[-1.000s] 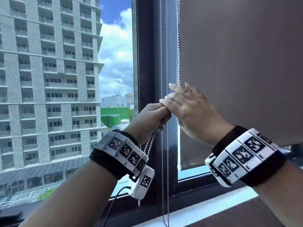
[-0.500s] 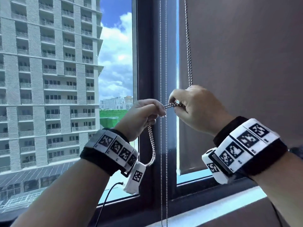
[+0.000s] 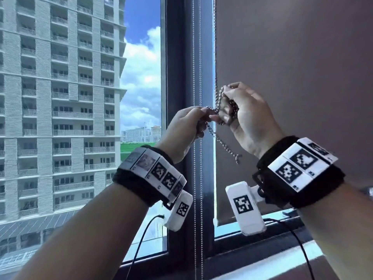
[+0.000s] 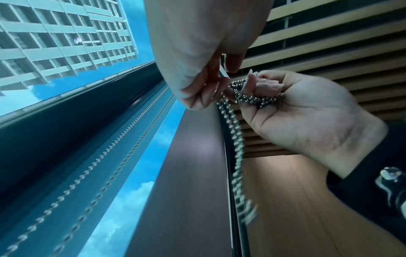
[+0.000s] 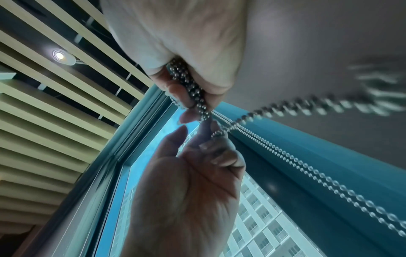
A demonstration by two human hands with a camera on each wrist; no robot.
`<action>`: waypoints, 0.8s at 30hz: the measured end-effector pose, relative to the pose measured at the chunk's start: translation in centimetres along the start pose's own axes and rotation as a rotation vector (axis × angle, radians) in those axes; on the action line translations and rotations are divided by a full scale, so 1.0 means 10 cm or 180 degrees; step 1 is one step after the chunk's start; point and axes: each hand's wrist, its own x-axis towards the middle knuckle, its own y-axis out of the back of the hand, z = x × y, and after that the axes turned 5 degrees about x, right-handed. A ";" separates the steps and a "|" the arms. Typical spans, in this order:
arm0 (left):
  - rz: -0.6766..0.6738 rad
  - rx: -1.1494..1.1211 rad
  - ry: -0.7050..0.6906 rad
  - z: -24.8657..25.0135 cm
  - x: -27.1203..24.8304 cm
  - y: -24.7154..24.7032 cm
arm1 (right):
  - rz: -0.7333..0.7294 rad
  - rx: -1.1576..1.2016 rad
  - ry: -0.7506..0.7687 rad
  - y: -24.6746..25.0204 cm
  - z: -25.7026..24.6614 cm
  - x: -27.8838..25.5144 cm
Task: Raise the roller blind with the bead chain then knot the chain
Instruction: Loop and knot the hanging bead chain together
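The metal bead chain (image 3: 217, 106) is bunched in loops between my two hands, in front of the blind's left edge. My right hand (image 3: 224, 110) grips the bunch (image 4: 252, 99) in curled fingers. My left hand (image 3: 210, 116) pinches a strand right beside it (image 5: 216, 133). A loose tail of chain (image 3: 224, 143) hangs down from the hands to a small end connector and is blurred in both wrist views. The grey-brown roller blind (image 3: 292, 77) covers the right pane, with its bottom bar (image 3: 219, 221) just above the sill.
Two thin bead chains (image 3: 196, 57) hang straight along the dark window frame (image 3: 177, 77), left of my hands. A pale sill (image 3: 272, 265) runs below. A high-rise block (image 3: 60, 98) fills the left pane. A slatted ceiling (image 5: 54, 87) is overhead.
Half a second ago a short stretch of chain ran taut between my separated hands. Now the hands are close together and higher, chain loops are bunched in the right hand, and a tail swings free.
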 end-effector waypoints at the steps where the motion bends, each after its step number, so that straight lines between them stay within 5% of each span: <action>1: -0.0059 -0.0176 0.0070 0.02 0.01 -0.02 | 0.0019 0.0116 -0.0059 0.00 0.00 0.00; 9: -0.0082 -0.0069 -0.0099 0.01 0.04 -0.08 | 0.0366 0.1347 -0.0349 0.08 -0.01 0.11; 15: -0.0055 -0.0108 -0.0006 0.04 0.04 -0.11 | 0.0149 0.0891 -0.0225 0.17 0.00 0.08; 18: 0.0020 0.0089 -0.0073 0.06 0.03 -0.14 | 0.0121 -0.0024 0.0072 0.20 0.02 0.10; 22: 0.0148 0.0372 -0.0239 0.06 0.03 -0.16 | 0.0283 -0.2687 0.1030 0.27 0.07 0.12; 24: 0.0158 0.0377 -0.0244 0.06 0.03 -0.18 | 0.0271 -0.3275 0.1135 0.27 0.08 0.09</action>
